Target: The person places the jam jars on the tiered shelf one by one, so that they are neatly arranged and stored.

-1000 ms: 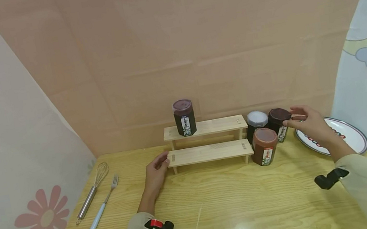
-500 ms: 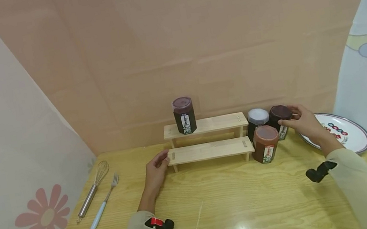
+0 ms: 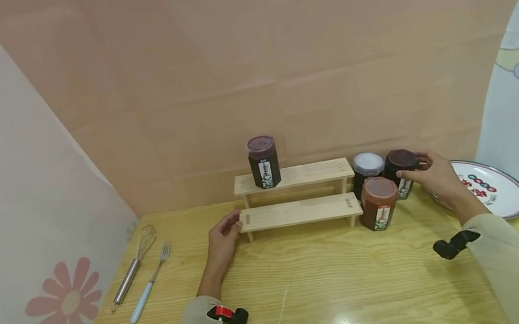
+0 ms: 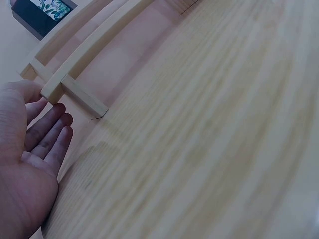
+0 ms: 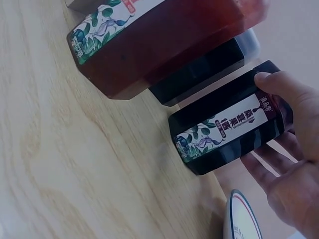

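Note:
My left hand (image 3: 222, 243) holds the left end of the lower board of a two-step wooden shelf (image 3: 299, 211). In the left wrist view its thumb lies at the board's end, while the other fingers (image 4: 52, 134) reach below. My right hand (image 3: 437, 181) grips a dark octagonal jar (image 5: 224, 124) near its lid, thumb on the near side and fingers round the far side. That jar stands right of the shelf, beside a white-lidded jar (image 3: 368, 164) and a reddish-brown jar (image 3: 379, 201). Another dark jar (image 3: 264, 164) stands on the upper board, toward its left end.
A white oval plate (image 3: 509, 190) with a dark rim lies at the right, partly behind my right forearm. On the left a whisk (image 3: 133, 271) and a blue-handled fork (image 3: 148, 288) lie on the wooden table (image 3: 304, 299). A peach-coloured sheet (image 3: 294, 63) hangs behind the shelf.
My right hand has shifted slightly in and closed round the dark jar at the right. My left hand has stayed at the shelf's end. The view has shifted a little.

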Available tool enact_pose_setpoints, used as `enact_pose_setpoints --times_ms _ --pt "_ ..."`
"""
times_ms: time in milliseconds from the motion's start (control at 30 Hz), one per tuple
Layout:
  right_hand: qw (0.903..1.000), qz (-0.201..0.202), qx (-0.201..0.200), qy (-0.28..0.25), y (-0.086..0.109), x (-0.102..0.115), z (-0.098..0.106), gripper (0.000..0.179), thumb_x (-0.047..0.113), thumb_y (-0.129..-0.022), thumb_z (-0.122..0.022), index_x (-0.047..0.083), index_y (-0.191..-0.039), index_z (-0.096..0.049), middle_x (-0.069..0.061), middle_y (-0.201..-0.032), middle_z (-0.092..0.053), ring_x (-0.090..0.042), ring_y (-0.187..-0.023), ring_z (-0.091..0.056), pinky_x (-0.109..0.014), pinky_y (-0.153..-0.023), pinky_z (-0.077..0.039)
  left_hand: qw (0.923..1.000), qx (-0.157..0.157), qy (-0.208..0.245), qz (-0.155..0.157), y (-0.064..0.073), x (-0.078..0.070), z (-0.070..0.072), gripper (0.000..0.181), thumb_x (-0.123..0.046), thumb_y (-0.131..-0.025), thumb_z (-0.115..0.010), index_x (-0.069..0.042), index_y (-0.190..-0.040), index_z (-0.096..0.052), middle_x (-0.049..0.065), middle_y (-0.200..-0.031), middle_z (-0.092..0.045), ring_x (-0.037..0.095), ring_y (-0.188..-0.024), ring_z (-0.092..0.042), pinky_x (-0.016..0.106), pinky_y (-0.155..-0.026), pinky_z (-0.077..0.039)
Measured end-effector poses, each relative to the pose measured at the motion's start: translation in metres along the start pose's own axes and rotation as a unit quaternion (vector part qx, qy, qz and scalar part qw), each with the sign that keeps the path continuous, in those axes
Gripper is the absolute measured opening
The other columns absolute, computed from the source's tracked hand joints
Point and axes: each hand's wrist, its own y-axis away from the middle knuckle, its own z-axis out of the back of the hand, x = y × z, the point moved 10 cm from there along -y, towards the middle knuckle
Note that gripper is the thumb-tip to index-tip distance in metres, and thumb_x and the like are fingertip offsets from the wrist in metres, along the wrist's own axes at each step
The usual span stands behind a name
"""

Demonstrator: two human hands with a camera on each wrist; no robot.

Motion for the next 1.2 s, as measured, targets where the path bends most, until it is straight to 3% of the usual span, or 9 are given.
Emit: enact_pose_setpoints --times_ms 167,233,400,600,833,900,1100,1200 --pt "1.0000 0.003 -0.004 0.004 0.004 0.005 0.004 0.095 0.043 -0.097 -0.072 0.000 -0.163 -0.020 -0.032 -0.160 -0.035 -0.052 -0.145 -0.036 -0.016 -0.090 -0.045 1.0000 -0.005 0.005 -0.002 -0.001 0.000 -0.001 0.036 -0.018 -0.103 -0.064 -0.012 -0.138 -0.065 0.013 -0.141 -0.064 0.027 -0.133 -0.059 0.013 -0.092 -0.051" --pt "1.0000 0.008 -0.004 0.003 0.005 0.009 0.007 0.094 0.041 -0.097 -0.072 0.000 -0.163 -0.020 -0.033 -0.159 -0.035 -0.052 -0.145 -0.036 -0.013 -0.085 -0.043 0.9999 -0.005 0.007 -0.005 -0.001 0.000 -0.001 0.036 -0.018 -0.103 -0.064 -0.011 -0.139 -0.065 0.014 -0.140 -0.064 0.027 -0.132 -0.059 0.013 -0.092 -0.051" --pt "0.9999 0.015 0.001 0.009 0.009 0.021 0.016 0.094 0.041 -0.098 -0.070 0.003 -0.165 -0.016 -0.032 -0.161 -0.032 -0.051 -0.145 -0.034 -0.024 -0.091 -0.045 1.0000 -0.007 0.003 -0.006 -0.001 -0.001 0.001 0.036 -0.017 -0.103 -0.064 -0.011 -0.138 -0.066 0.015 -0.141 -0.064 0.027 -0.131 -0.060 0.013 -0.090 -0.051" --pt "0.9993 0.024 -0.020 0.022 0.013 0.039 0.028 0.093 0.043 -0.098 -0.070 0.003 -0.164 -0.019 -0.026 -0.157 -0.037 -0.045 -0.140 -0.040 -0.009 -0.079 -0.043 1.0000 -0.006 -0.002 -0.004 -0.001 -0.001 0.002 0.036 -0.018 -0.103 -0.064 -0.011 -0.138 -0.066 0.014 -0.141 -0.064 0.027 -0.132 -0.059 0.014 -0.092 -0.052" --pt "0.9979 0.043 -0.045 0.015 0.019 0.068 0.038 0.088 0.040 -0.096 -0.074 0.004 -0.162 -0.027 0.006 -0.134 -0.048 -0.016 -0.124 -0.048 -0.005 -0.078 -0.045 1.0000 -0.008 -0.001 0.000 0.000 0.001 0.003 0.036 -0.018 -0.103 -0.064 -0.011 -0.139 -0.066 0.014 -0.142 -0.064 0.028 -0.133 -0.059 0.013 -0.092 -0.051" --pt "0.9976 0.046 -0.049 0.014 0.020 0.076 0.040 0.088 0.039 -0.095 -0.074 0.004 -0.161 -0.028 0.010 -0.130 -0.048 -0.014 -0.122 -0.049 -0.005 -0.078 -0.045 1.0000 -0.007 0.003 0.002 0.000 0.001 0.003 0.036 -0.018 -0.103 -0.064 -0.011 -0.139 -0.065 0.014 -0.142 -0.064 0.028 -0.134 -0.058 0.012 -0.092 -0.050" --pt "0.9967 0.043 -0.054 0.041 0.023 0.097 0.041 0.090 0.046 -0.093 -0.076 0.006 -0.160 -0.032 -0.004 -0.139 -0.051 -0.028 -0.130 -0.049 -0.019 -0.087 -0.044 0.9999 -0.007 0.013 0.003 0.001 0.000 0.001 0.039 -0.017 -0.104 -0.063 -0.007 -0.141 -0.063 0.018 -0.144 -0.062 0.030 -0.136 -0.056 0.009 -0.090 -0.048" --pt "0.9969 0.042 -0.050 0.044 0.024 0.103 0.040 0.090 0.046 -0.092 -0.076 0.006 -0.160 -0.033 -0.007 -0.141 -0.052 -0.025 -0.129 -0.051 -0.026 -0.091 -0.044 0.9999 -0.009 0.010 0.003 0.001 0.000 -0.001 0.038 -0.015 -0.103 -0.063 -0.007 -0.141 -0.063 0.018 -0.144 -0.062 0.030 -0.135 -0.057 0.009 -0.090 -0.049"
